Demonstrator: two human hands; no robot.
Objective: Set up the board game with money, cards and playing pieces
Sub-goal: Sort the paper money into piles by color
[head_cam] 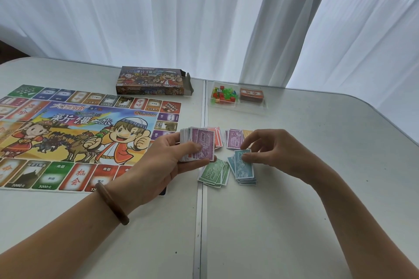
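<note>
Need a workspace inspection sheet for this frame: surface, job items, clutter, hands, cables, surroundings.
Surface: white table, seam down the middle, a few dark specks.
Job's things: board flat at left; tray holds pieces and card deck; green pile, blue pile, purple pile, red pile and yellow pile lie by the seam.
Clutter: open box behind the board.
Grippers: left hand grips a note stack, 5000 on top; right hand pinches the top of the blue pile.
Cables: nothing seen.
Surroundings: white curtain behind the table.
</note>
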